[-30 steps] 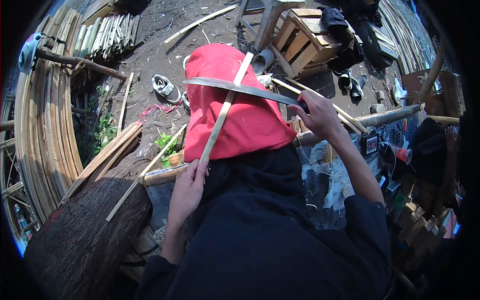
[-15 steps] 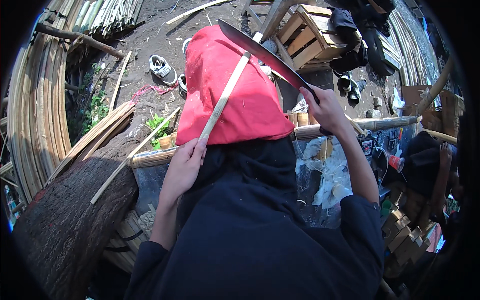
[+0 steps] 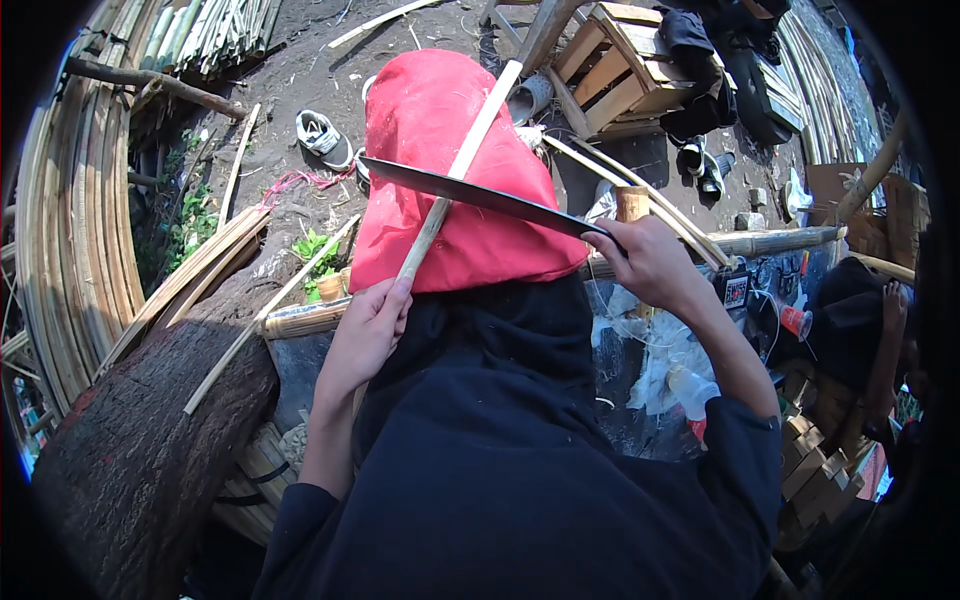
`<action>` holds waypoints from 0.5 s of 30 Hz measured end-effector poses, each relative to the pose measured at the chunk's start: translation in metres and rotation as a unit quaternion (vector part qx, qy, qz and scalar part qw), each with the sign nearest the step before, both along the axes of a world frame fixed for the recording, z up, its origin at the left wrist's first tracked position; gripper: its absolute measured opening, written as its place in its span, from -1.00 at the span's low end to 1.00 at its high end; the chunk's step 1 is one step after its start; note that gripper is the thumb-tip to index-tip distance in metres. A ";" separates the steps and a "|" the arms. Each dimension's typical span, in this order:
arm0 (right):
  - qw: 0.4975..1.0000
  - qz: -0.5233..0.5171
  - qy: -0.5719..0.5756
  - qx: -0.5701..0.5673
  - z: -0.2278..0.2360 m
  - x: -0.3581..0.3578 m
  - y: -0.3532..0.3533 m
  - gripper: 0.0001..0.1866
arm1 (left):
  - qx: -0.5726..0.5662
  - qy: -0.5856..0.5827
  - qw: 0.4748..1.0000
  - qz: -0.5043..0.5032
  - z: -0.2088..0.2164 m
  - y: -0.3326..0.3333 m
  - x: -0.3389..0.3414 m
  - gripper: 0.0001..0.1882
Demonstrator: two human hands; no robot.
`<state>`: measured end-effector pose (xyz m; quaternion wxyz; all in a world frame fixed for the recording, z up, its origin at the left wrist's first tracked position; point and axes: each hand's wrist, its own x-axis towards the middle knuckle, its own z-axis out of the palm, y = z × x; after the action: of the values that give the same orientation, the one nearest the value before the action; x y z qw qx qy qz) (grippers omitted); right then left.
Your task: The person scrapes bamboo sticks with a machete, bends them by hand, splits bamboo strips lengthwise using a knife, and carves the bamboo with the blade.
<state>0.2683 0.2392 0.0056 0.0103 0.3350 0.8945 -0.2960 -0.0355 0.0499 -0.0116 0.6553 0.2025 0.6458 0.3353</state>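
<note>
Two grips at the red cloth (image 3: 490,245): my left hand (image 3: 368,325) closed on the strip (image 3: 487,120), right hand (image 3: 648,258) on the knife (image 3: 515,207).
Strip slants over the cloth, blade crossing it. I'd keep the blade shallow, strokes light, left hand clear. One strip, one knife; one crate (image 3: 625,75) beyond the cloth, rightward.

The left hand (image 3: 372,325) holds a stick (image 3: 470,150) over the red cloth (image 3: 500,248). Right of the cloth, the right hand (image 3: 645,260) holds a knife (image 3: 520,207) across the stick. A shoe (image 3: 322,138) sits left of the cloth.
</note>
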 end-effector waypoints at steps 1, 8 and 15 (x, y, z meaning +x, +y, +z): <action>1.000 -0.004 -0.001 0.001 -0.002 0.003 0.005 -0.69 | -0.008 -0.015 1.000 0.006 -0.001 -0.003 -0.001 -0.61; 0.992 -0.118 -0.035 -0.039 0.005 0.003 0.011 -0.69 | -0.015 -0.136 0.990 0.021 -0.007 -0.004 -0.010 -0.61; 0.983 -0.182 0.009 -0.006 -0.001 0.008 0.027 -0.62 | -0.018 -0.105 0.994 0.009 -0.001 0.000 -0.008 -0.60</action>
<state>0.2761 0.2660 0.0041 -0.0502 0.4897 0.8166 -0.3012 -0.0434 0.0494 -0.0130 0.7202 0.1485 0.5812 0.3487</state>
